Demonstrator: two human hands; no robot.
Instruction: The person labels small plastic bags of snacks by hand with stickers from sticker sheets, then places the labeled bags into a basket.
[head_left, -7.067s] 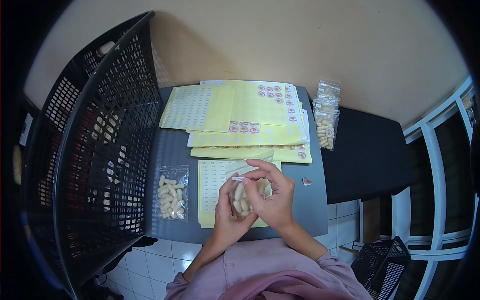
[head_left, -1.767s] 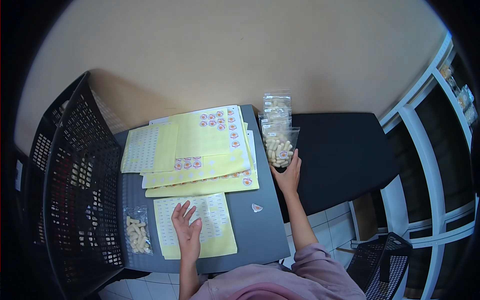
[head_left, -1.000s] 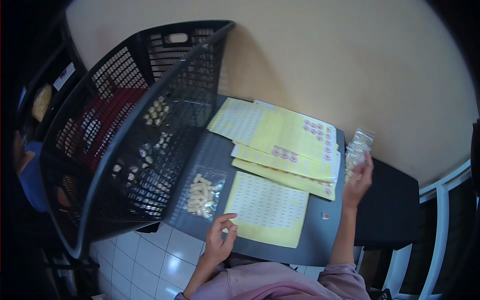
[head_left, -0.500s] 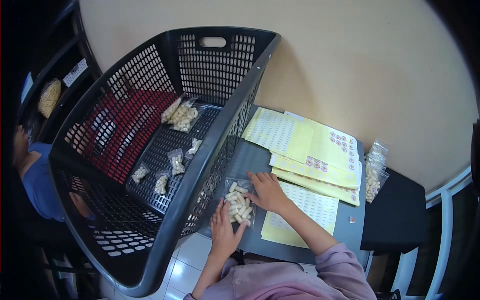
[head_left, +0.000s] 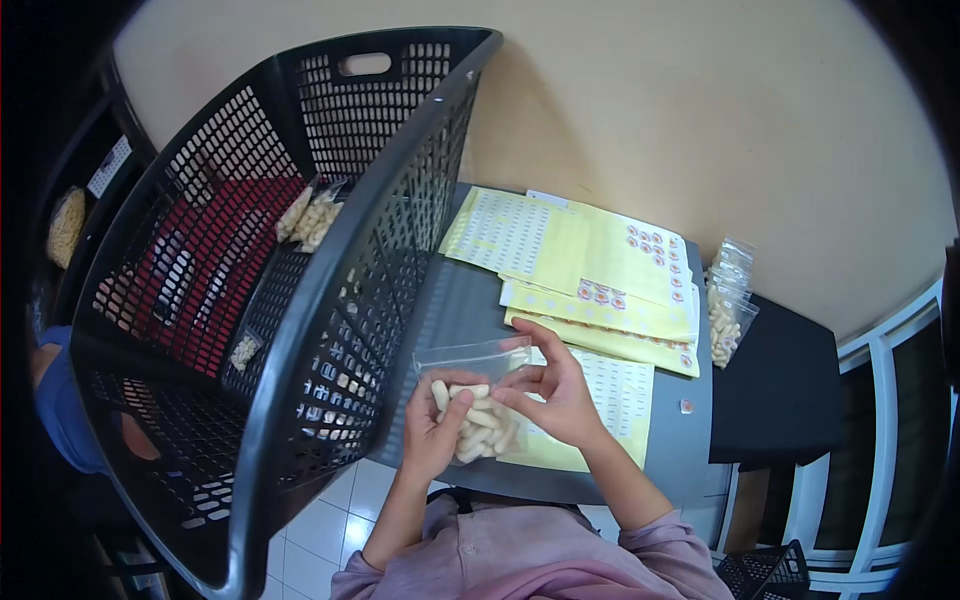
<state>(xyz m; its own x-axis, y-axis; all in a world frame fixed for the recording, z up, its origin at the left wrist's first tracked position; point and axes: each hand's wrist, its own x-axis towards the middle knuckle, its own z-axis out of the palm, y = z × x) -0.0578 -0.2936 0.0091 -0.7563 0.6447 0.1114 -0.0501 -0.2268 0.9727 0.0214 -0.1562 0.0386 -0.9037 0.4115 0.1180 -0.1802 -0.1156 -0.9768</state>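
Note:
A clear zip bag of pale, capsule-shaped pieces [head_left: 480, 430] is held up over the near edge of the grey table [head_left: 680, 440]. My left hand [head_left: 432, 430] grips the bag's left side, its thumb across the front. At the bag's upper right, my right hand [head_left: 555, 390] has thumb and fingers curled in, pinching the plastic edge. Yellow sticker sheets [head_left: 600, 250] lie stacked behind my right hand, and another sheet [head_left: 625, 390] is partly under my right wrist.
A large black basket [head_left: 350, 230] on the left holds small filled bags [head_left: 312, 220]. More filled bags [head_left: 727, 310] lean at the table's right, beside a black surface [head_left: 780, 380]. A person's blue sleeve [head_left: 65, 400] shows at far left. One loose sticker [head_left: 687, 407] lies on the table.
The bag has been lifted off the table and turned with its top edge upward; my left hand now grips it. My right hand has moved right and down. The whole view has shifted.

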